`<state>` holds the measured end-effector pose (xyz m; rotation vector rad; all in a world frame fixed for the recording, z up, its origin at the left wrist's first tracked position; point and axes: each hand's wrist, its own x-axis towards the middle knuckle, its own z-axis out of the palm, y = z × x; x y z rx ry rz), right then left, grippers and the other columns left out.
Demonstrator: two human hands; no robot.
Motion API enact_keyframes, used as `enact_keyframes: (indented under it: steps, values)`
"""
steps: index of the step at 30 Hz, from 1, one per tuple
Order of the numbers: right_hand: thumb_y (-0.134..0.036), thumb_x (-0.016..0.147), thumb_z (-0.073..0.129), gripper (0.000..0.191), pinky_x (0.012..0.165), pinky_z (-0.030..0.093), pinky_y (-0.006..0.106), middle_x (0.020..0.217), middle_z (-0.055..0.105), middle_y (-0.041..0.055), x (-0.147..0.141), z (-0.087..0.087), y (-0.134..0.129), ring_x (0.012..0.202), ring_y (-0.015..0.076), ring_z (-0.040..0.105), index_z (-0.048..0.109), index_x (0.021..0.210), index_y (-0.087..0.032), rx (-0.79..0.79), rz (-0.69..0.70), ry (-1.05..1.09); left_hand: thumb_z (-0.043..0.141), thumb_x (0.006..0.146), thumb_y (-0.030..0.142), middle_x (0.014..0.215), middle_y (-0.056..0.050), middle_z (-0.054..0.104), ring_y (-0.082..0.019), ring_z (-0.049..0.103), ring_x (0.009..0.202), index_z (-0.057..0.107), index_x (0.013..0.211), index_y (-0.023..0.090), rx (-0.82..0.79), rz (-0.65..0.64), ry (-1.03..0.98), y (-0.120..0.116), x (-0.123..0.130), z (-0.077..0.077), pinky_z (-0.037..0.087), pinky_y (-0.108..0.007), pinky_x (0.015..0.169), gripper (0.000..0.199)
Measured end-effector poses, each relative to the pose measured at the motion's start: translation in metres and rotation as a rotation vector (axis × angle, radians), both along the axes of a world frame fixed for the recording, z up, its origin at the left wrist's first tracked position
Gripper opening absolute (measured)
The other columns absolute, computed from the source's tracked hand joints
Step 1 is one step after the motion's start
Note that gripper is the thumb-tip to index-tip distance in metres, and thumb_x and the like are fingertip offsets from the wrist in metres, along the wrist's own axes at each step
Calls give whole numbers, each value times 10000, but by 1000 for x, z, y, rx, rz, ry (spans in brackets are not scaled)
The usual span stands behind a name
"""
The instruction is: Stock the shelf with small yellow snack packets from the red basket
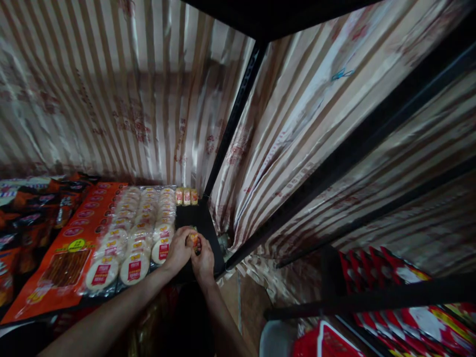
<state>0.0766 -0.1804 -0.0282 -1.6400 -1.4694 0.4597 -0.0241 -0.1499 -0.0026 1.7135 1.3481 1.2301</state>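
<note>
Close together over the dark shelf board (191,217), my two hands hold a small wrapped snack (193,240) with orange and yellow on it. My left hand (180,248) is closed on its left side, and my right hand (204,259) is closed round the right side. The fingers hide much of the snack. Beyond them, three small wrapped snacks (187,197) stand in a row at the back of the shelf. Left of my hands lie rows of round white packaged cakes (134,267) with red labels.
Large orange snack packs (69,258) and darker packets (29,223) fill the shelf's left. A black upright post (238,109) stands at the back corner, before striped plastic sheeting (148,89). At lower right, a black rail (372,297) crosses red packets (416,322).
</note>
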Motion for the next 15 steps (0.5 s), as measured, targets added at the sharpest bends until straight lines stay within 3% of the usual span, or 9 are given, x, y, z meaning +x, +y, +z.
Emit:
enact_keyframes:
  steps: [4,10,15]
  values:
    - [-273,789,508,387,839,462,337,991,624,103,5,-7,25,911,210,586,563,1156,-164,19,-57,-35,459,652,30,1031,-65,616,-196,556,1021,630,959,199,-24,-5,27,22,5,-7,434,-403,961,389]
    - [-303,771,540,439,873,439,357,1011,617,128,10,-11,55,951,239,575,548,1180,-143,12,-128,-50,476,645,39,1114,-103,618,-193,592,1011,498,1204,160,-187,8,-67,47,17,-10,431,-372,955,572]
    - [-301,791,504,475,899,420,386,1074,601,173,11,-16,78,978,250,564,511,1216,-88,32,-187,-14,466,672,65,1079,-123,649,-221,599,1025,553,1128,154,-264,-28,34,68,22,-2,411,-374,957,473]
